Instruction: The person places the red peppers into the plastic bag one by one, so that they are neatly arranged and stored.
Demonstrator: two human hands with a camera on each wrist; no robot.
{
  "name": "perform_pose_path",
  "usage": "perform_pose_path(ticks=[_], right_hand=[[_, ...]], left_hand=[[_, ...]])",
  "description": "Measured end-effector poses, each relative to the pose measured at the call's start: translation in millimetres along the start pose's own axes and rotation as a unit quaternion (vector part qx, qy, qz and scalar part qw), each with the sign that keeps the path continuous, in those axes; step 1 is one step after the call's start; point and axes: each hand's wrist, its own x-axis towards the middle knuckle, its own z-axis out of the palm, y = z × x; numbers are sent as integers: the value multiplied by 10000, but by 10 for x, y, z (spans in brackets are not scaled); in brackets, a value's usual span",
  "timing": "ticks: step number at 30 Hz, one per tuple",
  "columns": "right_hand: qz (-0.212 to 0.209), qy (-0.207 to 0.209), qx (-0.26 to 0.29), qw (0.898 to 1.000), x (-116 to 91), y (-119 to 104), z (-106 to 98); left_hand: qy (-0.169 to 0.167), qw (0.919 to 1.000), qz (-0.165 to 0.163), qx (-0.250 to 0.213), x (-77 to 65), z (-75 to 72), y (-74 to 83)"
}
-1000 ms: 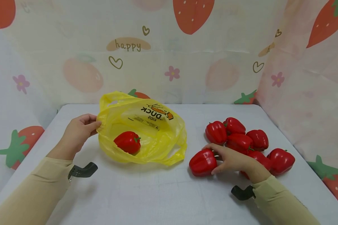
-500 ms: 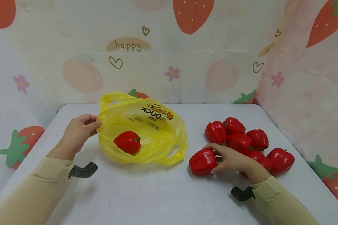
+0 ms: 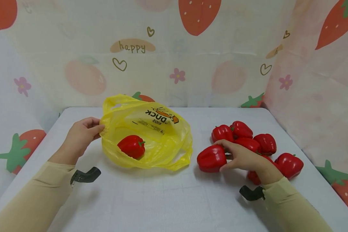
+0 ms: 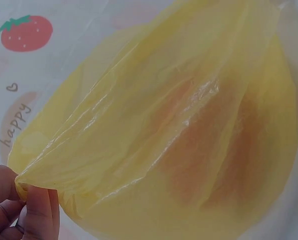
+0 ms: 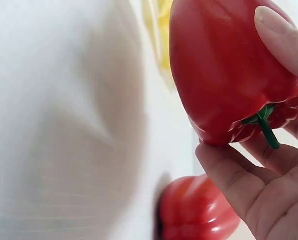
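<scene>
My left hand [image 3: 84, 133] pinches the left rim of a yellow plastic bag [image 3: 168, 145], whose mouth faces me. Inside the bag lies one red bell pepper [image 3: 131, 146], a dark reddish shape through the film in the left wrist view. My right hand [image 3: 240, 156] grips another red bell pepper [image 3: 211, 158] near its stem end, thumb on one side and fingers on the other. That pepper is held a little above the table, right of the bag. Its green stem [image 5: 262, 122] points back at my palm in the right wrist view.
Several more red bell peppers [image 3: 265, 144] are grouped on the right of the white table [image 3: 150, 199], some partly hidden behind my right hand. A printed strawberry cloth [image 3: 191, 61] hangs behind the table and along its sides.
My right hand has lifted its bell pepper off the table, raising it slightly and shifting a touch to the right. The left hand and the bag have stayed in place.
</scene>
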Motion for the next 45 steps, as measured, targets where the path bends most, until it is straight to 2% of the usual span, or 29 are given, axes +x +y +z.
perform_pose_path(ticks=[8,14,19,25,32,36,40,45], right_hand=[[-107,201,-339,9992,87,-189,-110],[-187,165,25,9997,217,-319,-87],[-9,170,460,9988,346,-471,-21],[-382,183,363,9984,547,-631,50],[-180,275,484,9983,736,-825,142],[-199,145,502,9984,842,-917,205],[-437,-72,214,9988,951,-991,282],[-525,-258,66,9983,1059,-1075,397]], left_hand=[[6,10000,-3,16,6,6,0],[11,10000,-16,17,4,7,4],[-8,10000,-17,21,9,7,-9],[-14,10000,-45,30,13,11,-19],[3,10000,-49,16,6,7,-10],[-23,10000,-24,-21,2,3,-13],[3,10000,-17,-11,7,4,-17],[2,10000,-26,15,17,11,-23]])
